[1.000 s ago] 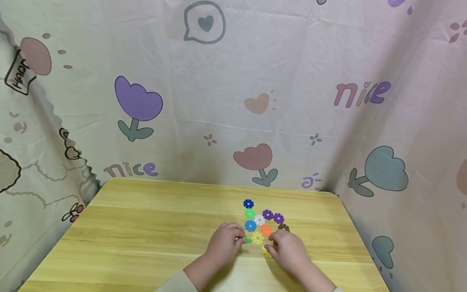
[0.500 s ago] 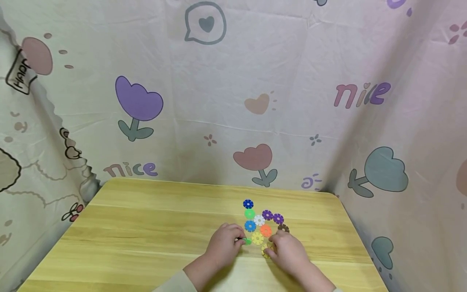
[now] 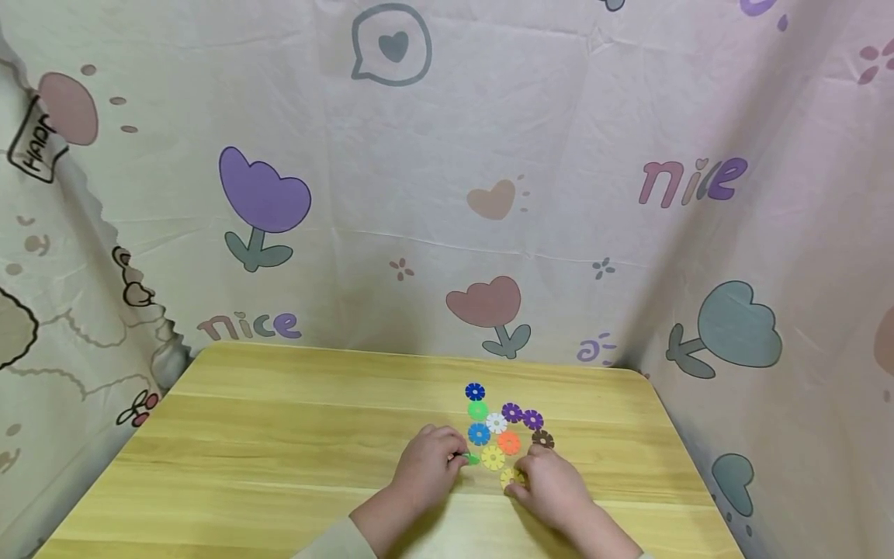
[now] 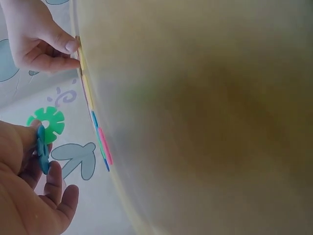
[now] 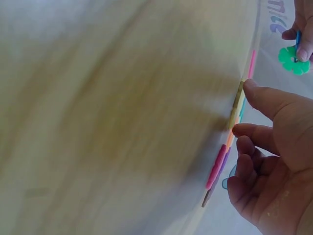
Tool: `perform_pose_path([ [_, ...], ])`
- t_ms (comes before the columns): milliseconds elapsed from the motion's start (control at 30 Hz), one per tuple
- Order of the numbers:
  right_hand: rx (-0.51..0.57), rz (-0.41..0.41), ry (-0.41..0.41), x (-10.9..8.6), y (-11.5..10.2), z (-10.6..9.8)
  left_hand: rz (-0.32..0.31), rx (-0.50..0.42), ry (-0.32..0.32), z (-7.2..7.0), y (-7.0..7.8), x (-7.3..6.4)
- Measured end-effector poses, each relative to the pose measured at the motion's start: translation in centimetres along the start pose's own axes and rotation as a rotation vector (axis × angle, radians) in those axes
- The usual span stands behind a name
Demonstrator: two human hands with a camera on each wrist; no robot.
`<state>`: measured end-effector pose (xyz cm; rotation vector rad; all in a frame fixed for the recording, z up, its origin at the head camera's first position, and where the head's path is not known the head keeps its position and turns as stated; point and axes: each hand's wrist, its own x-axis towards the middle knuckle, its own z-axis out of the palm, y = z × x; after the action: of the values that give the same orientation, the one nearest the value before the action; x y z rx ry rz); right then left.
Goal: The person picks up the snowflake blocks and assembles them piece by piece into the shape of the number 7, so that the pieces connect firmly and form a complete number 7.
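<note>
My left hand (image 3: 431, 466), left of the discs, pinches a blue slotted flower disc (image 4: 43, 149) joined at an angle to a green slotted flower disc (image 4: 57, 123). In the head view the fingers hide the blue one. My right hand (image 3: 555, 480) has thumb and index finger at opposite edges of a yellow slotted disc (image 3: 508, 477) at the near end of the group. Beyond it lie another yellow disc (image 3: 493, 457), an orange disc (image 3: 509, 442), a white disc (image 3: 497, 422) and a blue disc (image 3: 478, 434), edge to edge or close together.
Farther back lie a light green disc (image 3: 478, 411) and a dark blue disc (image 3: 475, 391). Two purple discs, one purple disc (image 3: 512, 412) leading, and a brown disc (image 3: 542, 439) curve to the right. The wooden table (image 3: 293, 435) meets a printed cloth (image 3: 391, 194) behind.
My right thumb has shifted slightly nearer me along the yellow disc's edge. The green disc in my left hand has tilted a little. The other discs keep their arrangement.
</note>
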<state>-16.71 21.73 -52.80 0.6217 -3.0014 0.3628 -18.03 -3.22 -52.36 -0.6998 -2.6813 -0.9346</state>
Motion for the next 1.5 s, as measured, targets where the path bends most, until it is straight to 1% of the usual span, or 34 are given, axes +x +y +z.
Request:
perform_pose_path([
  [100,0.002,-0.007,-0.009,0.02,-0.02,0.08,0.004,0.018,0.012,-0.03,-0.08,0.12],
  [333,0.013,-0.021,-0.001,0.01,-0.18,0.04,0.007,0.036,0.024,-0.14,-0.26,0.14],
  [433,0.015,-0.006,-0.009,0.03,-0.42,-0.01,0.000,0.038,0.020,-0.06,-0.35,0.12],
  [633,0.034,0.034,-0.021,0.09,-0.86,-0.25,0.009,0.034,0.026,-0.05,-0.33,0.10],
  [767,0.020,0.046,-0.010,0.05,-0.95,-0.24,0.021,0.039,0.036,0.01,-0.32,0.08],
  [933,0.015,0.052,-0.011,0.06,-0.98,-0.29,0.024,0.038,0.033,-0.02,-0.31,0.07],
  [1067,0.049,0.064,-0.028,0.20,-0.87,-0.32,0.026,0.035,0.027,-0.04,-0.34,0.04],
  [1233,0.099,0.082,-0.071,0.55,-0.61,-0.41,0.028,0.029,0.025,-0.14,-0.27,0.04],
  [1367,0.109,0.072,-0.082,0.72,-0.50,-0.40,0.025,0.026,0.015,-0.18,-0.22,0.06],
  [1500,0.090,0.048,-0.050,0.75,-0.50,-0.26,0.015,0.013,0.007,-0.25,-0.09,0.05],
])
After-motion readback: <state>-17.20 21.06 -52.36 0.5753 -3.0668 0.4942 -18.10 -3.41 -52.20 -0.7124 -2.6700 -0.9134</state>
